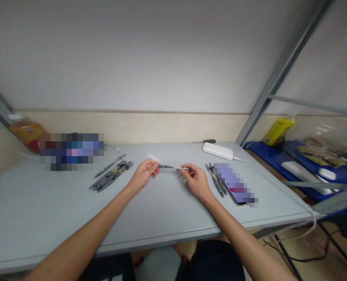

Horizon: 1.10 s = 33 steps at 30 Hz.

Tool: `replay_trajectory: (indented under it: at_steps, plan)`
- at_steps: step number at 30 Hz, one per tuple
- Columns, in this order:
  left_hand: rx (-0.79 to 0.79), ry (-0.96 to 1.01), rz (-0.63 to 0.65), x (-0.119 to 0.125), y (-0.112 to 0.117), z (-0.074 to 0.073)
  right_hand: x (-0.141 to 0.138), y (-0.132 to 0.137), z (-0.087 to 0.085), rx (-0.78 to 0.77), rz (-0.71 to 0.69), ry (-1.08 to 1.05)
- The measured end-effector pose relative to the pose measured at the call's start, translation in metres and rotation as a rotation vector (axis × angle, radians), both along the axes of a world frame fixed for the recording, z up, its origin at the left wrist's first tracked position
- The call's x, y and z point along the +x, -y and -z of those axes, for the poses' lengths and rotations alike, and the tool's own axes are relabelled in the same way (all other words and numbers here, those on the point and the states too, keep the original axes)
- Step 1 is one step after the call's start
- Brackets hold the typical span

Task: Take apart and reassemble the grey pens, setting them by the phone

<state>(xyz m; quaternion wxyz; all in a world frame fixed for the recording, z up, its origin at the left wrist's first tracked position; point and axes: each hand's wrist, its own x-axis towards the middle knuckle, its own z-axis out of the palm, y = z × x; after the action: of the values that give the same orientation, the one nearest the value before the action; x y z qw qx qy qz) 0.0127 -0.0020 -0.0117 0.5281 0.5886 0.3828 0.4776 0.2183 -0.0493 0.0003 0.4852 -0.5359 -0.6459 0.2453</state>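
Observation:
A slim grey-and-black pen [167,167] with a yellowish band stretches level between my two hands above the desk. At its left end, my left hand [144,175] is closed with thumb and fingers pinched on the dark barrel. My right hand [195,178] pinches the thin, pale right end; whether the pen is whole or in parts there is too small to tell. Several similar pens [111,177] lie in a slanted bunch to the left of my left hand. On the right, a few more pens [217,179] lie close beside a blurred phone [232,183].
On the grey desk [161,210], a white power strip [218,151] and a screwdriver [209,141] lie at the back right. A pixelated item [74,152] and a bottle [28,132] stand at the back left. Beyond the metal frame, a yellow package [279,132] rests on a blue surface.

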Motion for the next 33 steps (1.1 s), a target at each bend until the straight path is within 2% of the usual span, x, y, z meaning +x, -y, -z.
replay_trajectory:
  at_steps: [3,9,14,18,23,29,33]
  plan:
    - [-0.01,0.022,0.002,0.0,-0.001,0.001,0.0,0.0,0.001,0.06,-0.005,-0.026]
    - [-0.023,0.029,-0.005,0.0,0.0,0.0,0.0,-0.001,0.001,-0.023,-0.007,-0.064]
    - [-0.002,-0.022,-0.027,0.002,0.001,-0.002,0.002,-0.001,0.0,0.055,0.008,-0.121]
    - [-0.01,-0.018,-0.068,0.001,-0.001,-0.001,0.004,0.0,-0.002,0.069,0.055,-0.187]
    - [-0.031,0.084,-0.095,-0.002,-0.006,0.0,0.01,-0.005,0.002,0.051,0.087,-0.312]
    - [-0.045,0.148,-0.141,-0.003,-0.005,-0.004,0.018,-0.013,0.005,0.091,0.219,-0.443]
    - [-0.048,0.164,-0.146,-0.002,-0.003,-0.006,0.017,-0.012,0.002,0.093,0.229,-0.456]
